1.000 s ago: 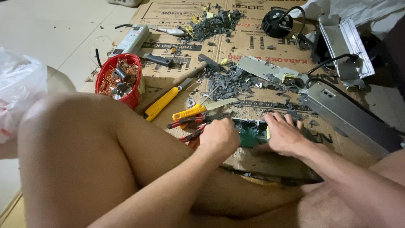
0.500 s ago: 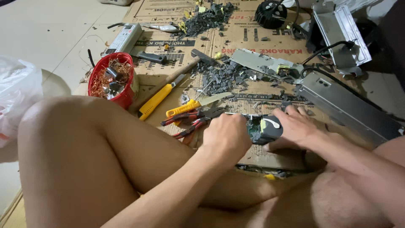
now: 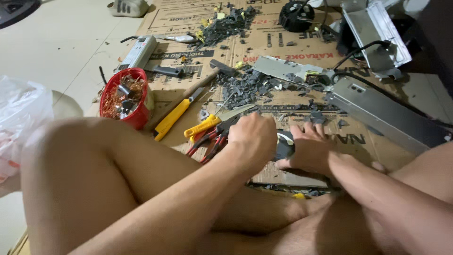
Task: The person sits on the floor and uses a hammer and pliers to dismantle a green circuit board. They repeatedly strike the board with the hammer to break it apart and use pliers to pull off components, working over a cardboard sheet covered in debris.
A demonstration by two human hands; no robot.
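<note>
Gripping a small dark part (image 3: pixel 284 145) between them, both hands had drawn close together on the cardboard sheet (image 3: pixel 264 42). A second before, the left hand (image 3: pixel 252 139) and the right hand (image 3: pixel 309 151) lay apart over a green circuit board; half a second on, a dark component with a pale patch had shown between them. At this moment the green board was no longer visible, and the part sat pinched at the centre, the left hand curled over its 9 o'clock side in a closed fist, the right hand closed on its 3 o'clock side with fingers spread flat on the cardboard. How tightly either hand clamped it I could not tell, since the fists hid the contact. By my judgement the part had been lifted or twisted up off the board and was being worked free.

Just at 9 o'clock of the left hand lay red-handled pliers (image 3: pixel 207 144) and a yellow-handled cutter (image 3: pixel 203 126), touching or nearly touching the knuckles. Farther toward 10 o'clock lay a yellow-handled tool (image 3: pixel 172 118), and beyond it a red bowl (image 3: pixel 125 100) full of copper scraps. A hammer (image 3: pixel 212 75) lay at 11 o'clock, beside a heap of dark broken fragments (image 3: pixel 245 87) at 12 o'clock. A long grey metal casing (image 3: pixel 377 111) stretched away at 2 o'clock, near the right hand. The person's raised knee (image 3: pixel 80 165) crowded the left arm's side, and the pliers stood closest in the way.
</note>
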